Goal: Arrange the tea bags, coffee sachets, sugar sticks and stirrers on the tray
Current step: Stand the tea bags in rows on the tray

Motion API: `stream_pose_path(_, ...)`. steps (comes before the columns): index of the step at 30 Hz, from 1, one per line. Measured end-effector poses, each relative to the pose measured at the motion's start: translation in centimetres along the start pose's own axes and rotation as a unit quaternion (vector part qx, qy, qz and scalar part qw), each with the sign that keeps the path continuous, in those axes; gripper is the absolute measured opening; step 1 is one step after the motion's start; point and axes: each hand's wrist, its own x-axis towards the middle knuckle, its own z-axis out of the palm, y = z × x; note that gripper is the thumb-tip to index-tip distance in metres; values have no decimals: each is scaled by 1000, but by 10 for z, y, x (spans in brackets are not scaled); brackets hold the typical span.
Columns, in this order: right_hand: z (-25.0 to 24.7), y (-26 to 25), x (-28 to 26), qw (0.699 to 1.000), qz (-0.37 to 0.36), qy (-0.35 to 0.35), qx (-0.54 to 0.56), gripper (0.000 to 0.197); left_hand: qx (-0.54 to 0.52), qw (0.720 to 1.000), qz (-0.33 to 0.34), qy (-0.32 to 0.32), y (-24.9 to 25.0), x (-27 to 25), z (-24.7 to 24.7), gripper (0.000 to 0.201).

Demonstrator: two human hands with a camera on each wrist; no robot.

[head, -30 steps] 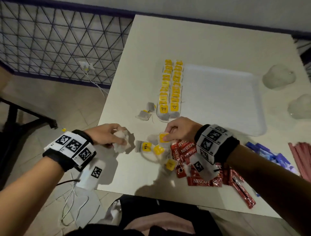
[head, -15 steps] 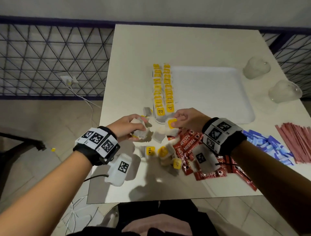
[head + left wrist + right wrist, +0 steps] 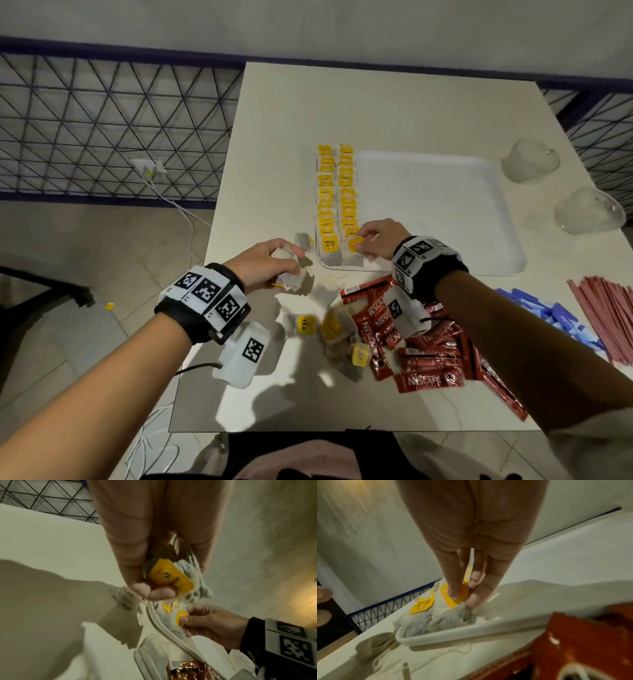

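A white tray (image 3: 445,212) lies on the table, with two rows of yellow-tagged tea bags (image 3: 335,195) along its left edge. My right hand (image 3: 371,240) pinches the yellow tag of a tea bag (image 3: 453,599) at the near end of the right row, inside the tray's front-left corner. My left hand (image 3: 270,263) grips a bunch of tea bags (image 3: 171,574) just left of the tray. Loose tea bags (image 3: 337,329) and red coffee sachets (image 3: 421,349) lie near the front edge. Blue sugar sticks (image 3: 555,315) and red stirrers (image 3: 606,308) lie at the right.
Two upturned clear glasses (image 3: 531,161) stand right of the tray. One tea bag (image 3: 303,240) lies on the table by the tray's left corner. A metal grid railing (image 3: 102,130) runs left of the table, above a tiled floor with a cable.
My right hand has carried a tea bag from the loose pile forward to the near end of the rows on the tray. My left hand moved forward with its bunch.
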Motion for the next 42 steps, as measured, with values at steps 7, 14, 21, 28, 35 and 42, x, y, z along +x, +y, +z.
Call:
stream_pose_path(7, -5, -7, -7, 997, -47, 39, -43, 40, 9, 1000, -12, 21, 6, 7, -1, 26)
stream_pose_path(14, 12, -8, -55, 951, -176, -201, -154, 28, 48, 998, -20, -33, -4, 9, 6, 27)
stream_pose_path(21, 32, 0, -82, 900, -147, -317, -260, 46, 275, 959, -21, -68, -9, 6, 18, 34)
stream_pose_path(28, 45, -2, -94, 879, -174, -273, -349, 46, 496, 868, -20, -18, -25, -4, 25, 44)
stream_pose_path(35, 37, 3, -98, 933, -155, -259, -197, 24, 546, 835, 28, -53, -42, 0, 31, 31)
stream_pose_path(42, -1, -15, -79, 980, -139, -144, -14, 10, 352, 930, 55, -87, -14, -2, -2, 30)
